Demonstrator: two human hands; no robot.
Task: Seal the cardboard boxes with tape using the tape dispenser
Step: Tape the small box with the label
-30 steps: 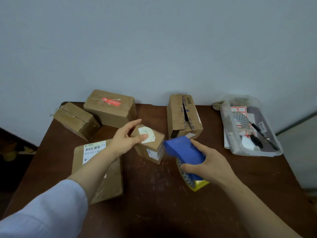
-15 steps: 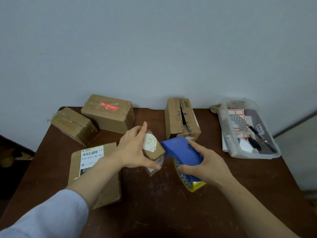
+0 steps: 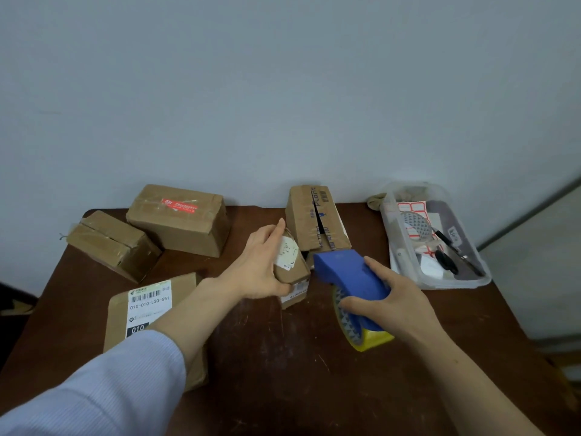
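On the brown surface (image 3: pixel 283 372) a flat labelled box (image 3: pixel 184 289) is seen at the near left, a box with a red sticker (image 3: pixel 179 221) behind it, and a box with an open seam (image 3: pixel 314 218) at the back. A clear plastic tray (image 3: pixel 481 275) is placed at the right. The blue tape dispenser (image 3: pixel 349 272) is gripped by the right hand (image 3: pixel 393 303), fingers curled round it. Just beside it, the small box (image 3: pixel 290 269) is clasped by the left hand (image 3: pixel 261 265).

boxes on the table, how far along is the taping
Looks done: the red-label box and the low box beside it show tape across their tops. In hand: left hand grips the small box, right hand holds the tape dispenser beside it. Left: that box, plus the split-top box behind.
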